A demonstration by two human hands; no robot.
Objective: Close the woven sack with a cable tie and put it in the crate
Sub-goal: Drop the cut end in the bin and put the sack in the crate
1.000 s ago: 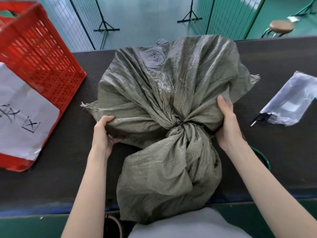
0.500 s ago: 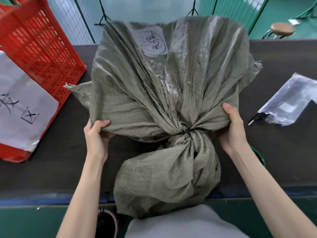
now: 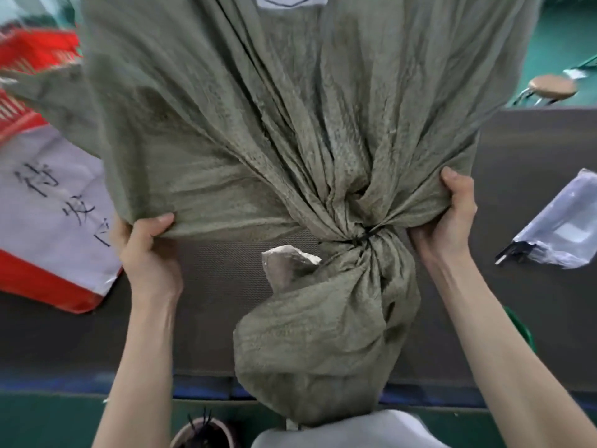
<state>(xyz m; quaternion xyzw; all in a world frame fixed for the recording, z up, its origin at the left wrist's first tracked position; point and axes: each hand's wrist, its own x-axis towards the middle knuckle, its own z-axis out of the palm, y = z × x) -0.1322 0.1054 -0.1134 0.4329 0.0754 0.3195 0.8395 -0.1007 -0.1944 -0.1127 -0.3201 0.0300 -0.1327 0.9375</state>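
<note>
The grey-green woven sack [image 3: 274,118] is held up off the dark table and fills the upper middle of the view. A black cable tie [image 3: 365,237] cinches its neck, and the gathered mouth hangs down below the tie. My left hand [image 3: 147,250] grips the sack's lower left edge. My right hand [image 3: 450,215] grips the bunched fabric just right of the tie. The red plastic crate [image 3: 42,286] stands at the left with a white paper label on its side; the sack hides part of it.
A clear plastic bag with black cable ties [image 3: 562,231] lies on the table [image 3: 533,150] at the right. A round stool [image 3: 552,85] stands beyond the table. A cup holding black ties [image 3: 202,431] sits below the table's near edge.
Both hands have lifted the sack off the table, up and toward the camera. It now covers most of the upper view and part of the crate.
</note>
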